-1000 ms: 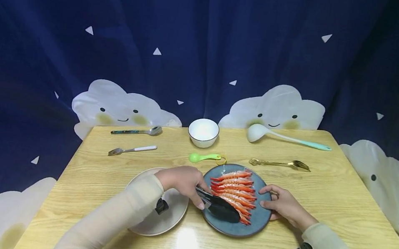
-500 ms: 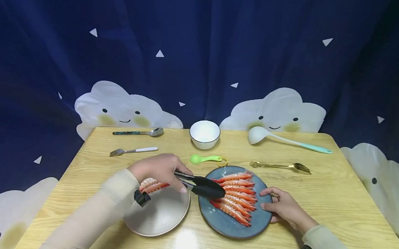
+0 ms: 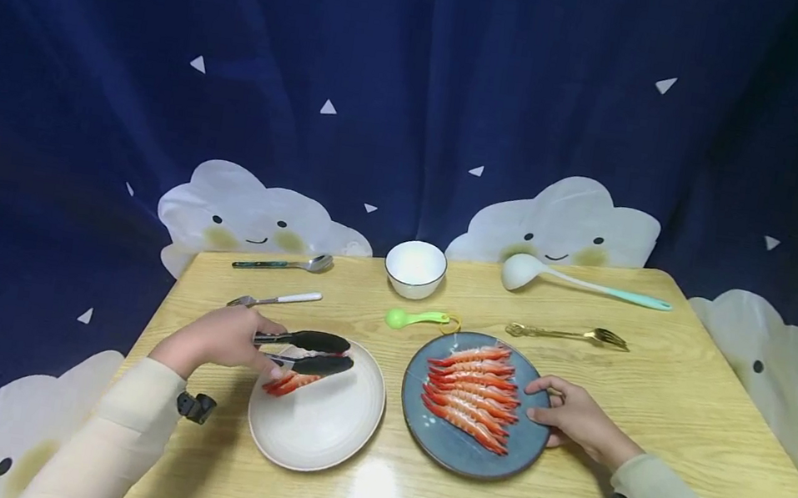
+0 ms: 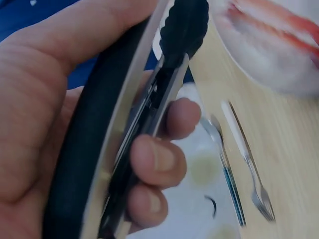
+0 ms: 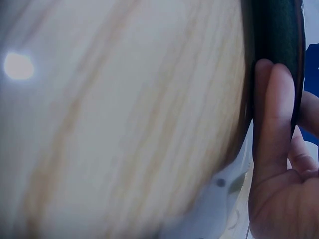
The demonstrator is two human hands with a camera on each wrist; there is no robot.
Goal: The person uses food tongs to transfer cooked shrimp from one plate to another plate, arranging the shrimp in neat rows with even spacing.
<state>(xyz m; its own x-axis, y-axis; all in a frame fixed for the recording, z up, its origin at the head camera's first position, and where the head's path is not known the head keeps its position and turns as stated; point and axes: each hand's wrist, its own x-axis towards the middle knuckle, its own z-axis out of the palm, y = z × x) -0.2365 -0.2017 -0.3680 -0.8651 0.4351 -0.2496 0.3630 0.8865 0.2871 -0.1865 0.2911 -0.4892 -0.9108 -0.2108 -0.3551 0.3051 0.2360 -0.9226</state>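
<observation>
My left hand (image 3: 224,337) grips black-and-silver tongs (image 3: 314,341) over the left part of a white plate (image 3: 332,434). Orange-red shrimp (image 3: 292,385) shows on that plate beneath the tongs, partly covered by their black heads. The heads stand apart. In the left wrist view, curled fingers (image 4: 158,162) wrap the tongs' handles (image 4: 94,129), and the shrimp is blurred at the top right. With fingers and thumb, my right hand (image 3: 577,420) holds the right rim of a blue-grey plate (image 3: 439,433). Several shrimp (image 3: 474,393) lie in a fanned row on it.
Behind the plates stand a white bowl (image 3: 414,272) and a green measuring spoon (image 3: 416,319). A gold fork (image 3: 569,335) and a white ladle (image 3: 520,272) lie at back right. A spoon (image 3: 283,264) and a white-handled fork (image 3: 279,299) lie at back left of the wooden table (image 3: 654,383).
My left hand and the tongs have moved left from the blue-grey plate to over the white plate. The tongs' heads have spread apart. My right hand keeps its hold on the rim.
</observation>
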